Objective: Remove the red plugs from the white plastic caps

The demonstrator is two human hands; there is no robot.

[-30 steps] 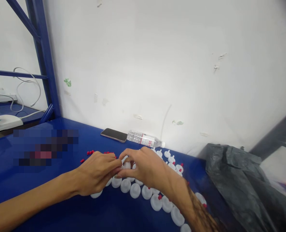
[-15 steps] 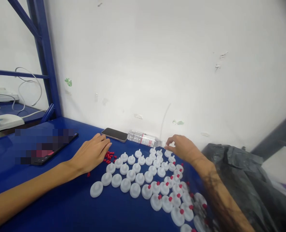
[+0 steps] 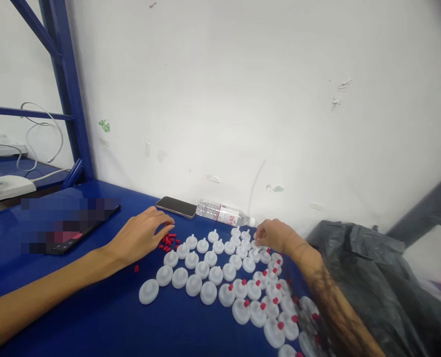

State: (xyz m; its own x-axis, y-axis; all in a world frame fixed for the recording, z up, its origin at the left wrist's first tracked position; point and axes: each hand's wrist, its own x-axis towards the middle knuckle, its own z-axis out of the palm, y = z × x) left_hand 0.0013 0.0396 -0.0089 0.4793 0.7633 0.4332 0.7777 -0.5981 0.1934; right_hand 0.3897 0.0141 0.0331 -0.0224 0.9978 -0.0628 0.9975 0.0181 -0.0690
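Several white plastic caps (image 3: 201,270) lie in rows on the blue table (image 3: 104,317); those toward the right carry small red plugs (image 3: 258,283). A heap of loose red plugs (image 3: 169,242) lies at the left end of the rows. My left hand (image 3: 140,237) rests on the table with its fingertips pinched at that heap; what they hold is too small to see. My right hand (image 3: 274,235) is curled over the far white caps, fingers closed on one of them.
A phone (image 3: 176,207) and a lying water bottle (image 3: 222,214) sit against the white wall. A dark tablet (image 3: 71,229) lies at the left. A black plastic bag (image 3: 376,282) bulks at the right. A blue shelf post (image 3: 69,94) stands at the left.
My hands were together over the caps a second ago; they parted, the left to the red plugs, the right to the far caps, where it has now dropped and closed.
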